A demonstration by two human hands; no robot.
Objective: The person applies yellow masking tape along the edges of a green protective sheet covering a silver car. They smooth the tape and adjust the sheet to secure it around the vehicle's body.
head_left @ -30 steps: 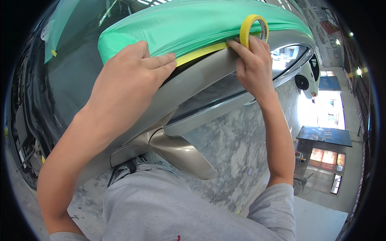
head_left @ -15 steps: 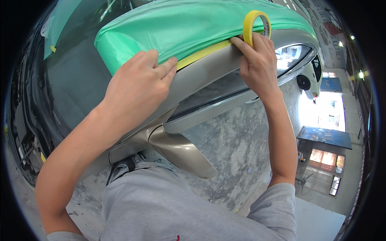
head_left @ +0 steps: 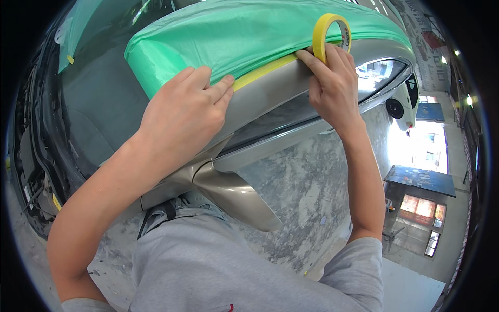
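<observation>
A strip of yellow masking tape (head_left: 265,72) runs along the lower edge of green plastic film (head_left: 223,39), on the beige-grey car roof's side rail (head_left: 280,93). My left hand (head_left: 184,106) is at the strip's left end, its fingers curled and the forefinger and thumb close together on the tape. In my right hand (head_left: 335,83) is the roll of yellow masking tape (head_left: 319,36), standing on edge above the knuckles. The right forefinger reaches left to the tape at the film's edge. The right fingertips are partly hidden behind the roll.
Below the rail are the side window (head_left: 275,117) and the wing mirror (head_left: 234,197), which juts out near my body. The windscreen (head_left: 99,109) lies at left. A white car (head_left: 403,106) stands at far right. Stained grey concrete floor (head_left: 296,177) shows beneath.
My left hand has shifted slightly to the right along the tape. The right hand and the roll stay nearly in place, and the whole view has moved a little.
</observation>
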